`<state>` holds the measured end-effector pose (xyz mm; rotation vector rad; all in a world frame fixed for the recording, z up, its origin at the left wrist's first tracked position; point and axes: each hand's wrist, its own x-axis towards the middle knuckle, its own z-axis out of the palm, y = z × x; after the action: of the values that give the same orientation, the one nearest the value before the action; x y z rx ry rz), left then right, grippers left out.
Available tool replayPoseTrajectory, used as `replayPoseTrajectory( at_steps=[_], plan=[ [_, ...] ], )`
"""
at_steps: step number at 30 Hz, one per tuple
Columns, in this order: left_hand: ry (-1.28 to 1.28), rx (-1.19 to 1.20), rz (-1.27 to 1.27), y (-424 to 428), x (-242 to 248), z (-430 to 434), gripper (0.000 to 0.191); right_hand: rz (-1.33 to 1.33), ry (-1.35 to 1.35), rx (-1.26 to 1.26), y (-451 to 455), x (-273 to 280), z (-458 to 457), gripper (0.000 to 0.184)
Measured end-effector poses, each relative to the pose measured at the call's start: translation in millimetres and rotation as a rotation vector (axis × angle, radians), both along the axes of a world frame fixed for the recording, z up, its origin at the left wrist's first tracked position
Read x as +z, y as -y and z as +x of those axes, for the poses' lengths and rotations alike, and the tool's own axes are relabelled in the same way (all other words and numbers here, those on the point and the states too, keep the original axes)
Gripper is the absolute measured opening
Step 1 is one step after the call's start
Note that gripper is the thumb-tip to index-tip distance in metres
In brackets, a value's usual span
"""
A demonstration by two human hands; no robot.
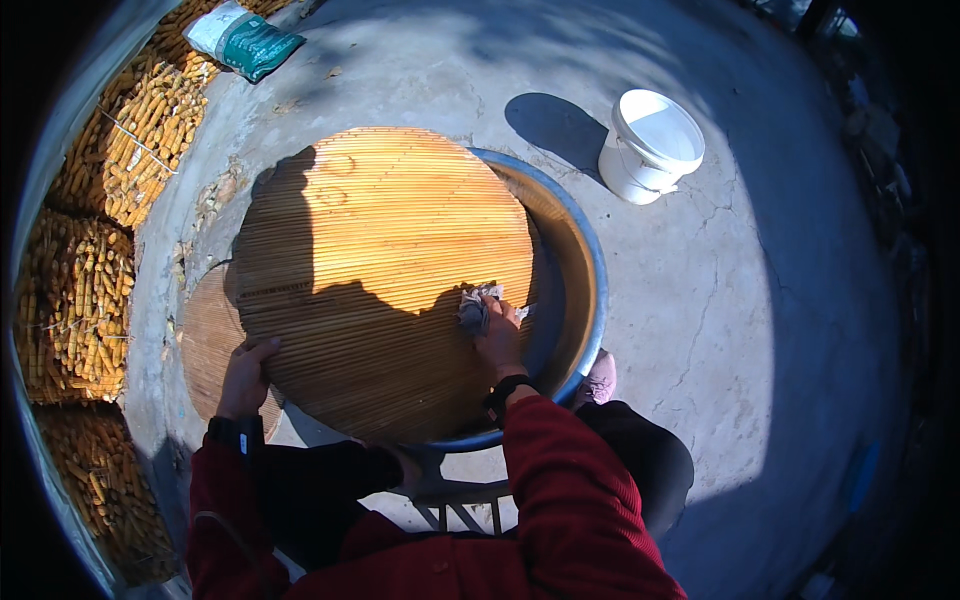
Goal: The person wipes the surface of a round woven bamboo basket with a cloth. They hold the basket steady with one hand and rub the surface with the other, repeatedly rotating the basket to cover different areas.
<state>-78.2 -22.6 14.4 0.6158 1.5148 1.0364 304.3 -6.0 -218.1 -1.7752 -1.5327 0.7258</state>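
A round mat of thin parallel stalks (420, 217) lies tilted across a large blue-rimmed basin (592, 255), leaving the basin's right side uncovered. My left hand (247, 375) grips the mat's lower left edge, thumb on top. In my right hand (501, 337) is a crumpled grey cloth (474, 311), pressed on the mat near its right edge. Sun falls on the mat's upper part, and shadow covers the lower and left parts. Behind my left hand, a second round stalk mat (214, 337) rests on the ground, partly hidden by the first.
A white plastic bucket (637, 161) with a wire handle stands beyond the basin on the cracked concrete floor (690, 300). Piles of corn cobs (82, 300) line the left side. A green and white bag (244, 41) lies at the upper left. My shoe (598, 379) is beside the basin.
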Motion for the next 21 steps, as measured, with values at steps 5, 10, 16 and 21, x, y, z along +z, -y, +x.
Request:
replayPoseTrajectory(
  at_steps=[5, 10, 16, 21],
  plan=[
    [0.081, 0.092, 0.092, 10, 22, 27, 0.029, -0.292, -0.028, -0.44, -19, -32, 55, 0.075],
    [-0.03, 0.113, 0.038, 1, 12, 29, 0.032, -0.492, 0.056, -0.371, -27, -74, 81, 0.083],
    [-0.083, 0.069, 0.146, 1, 13, 36, 0.035, -0.449, 0.054, -0.509, -44, -23, 89, 0.063],
    [-0.122, 0.078, 0.118, -1, 17, 40, 0.034, 0.006, -0.025, -0.217, -48, 67, -3, 0.084]
  ],
)
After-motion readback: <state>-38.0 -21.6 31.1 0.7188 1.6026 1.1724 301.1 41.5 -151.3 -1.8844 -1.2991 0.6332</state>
